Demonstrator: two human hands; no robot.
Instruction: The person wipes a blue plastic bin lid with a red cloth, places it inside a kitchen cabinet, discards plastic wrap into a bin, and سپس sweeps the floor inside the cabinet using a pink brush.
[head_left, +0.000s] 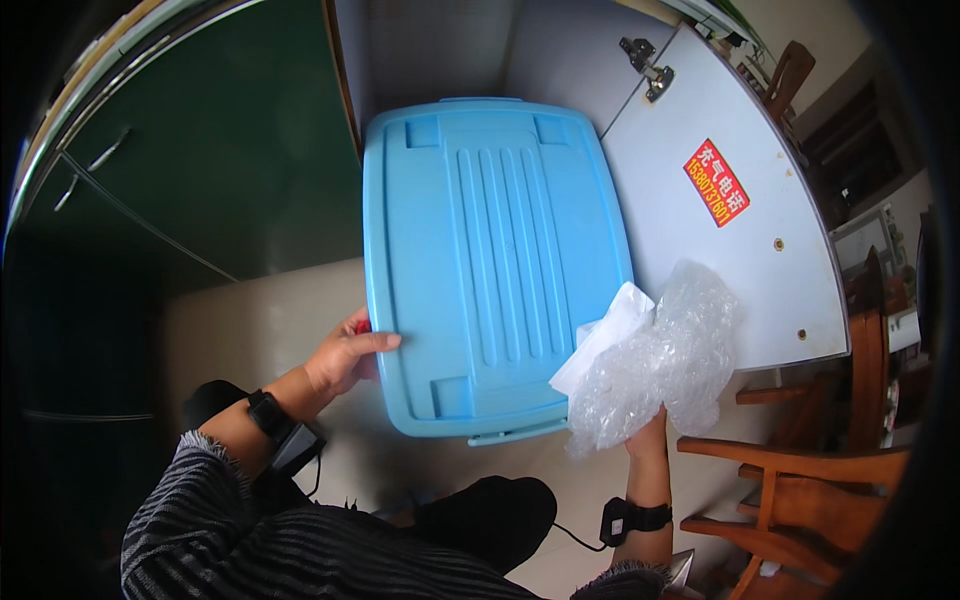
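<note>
A blue plastic storage box with a ribbed lid (510, 247) is in front of me, its far end inside the cupboard opening. My left hand (345, 352) grips the box's left edge, thumb on top of the lid rim; something red shows under the fingers. My right hand (646, 435) is at the near right corner, mostly hidden behind crumpled bubble wrap (660, 360). A folded white sheet (606, 337) lies between the bubble wrap and the lid. The hidden fingers appear to hold the box's corner together with the wrap.
The white inner face of an open cupboard door (750, 277) stands to the right, with a hinge (647, 69) and a red sticker bearing writing (716, 182). Dark green cupboard doors (247, 150) are at left. Wooden chairs (810, 495) crowd the lower right. Tiled floor (247, 322) shows below.
</note>
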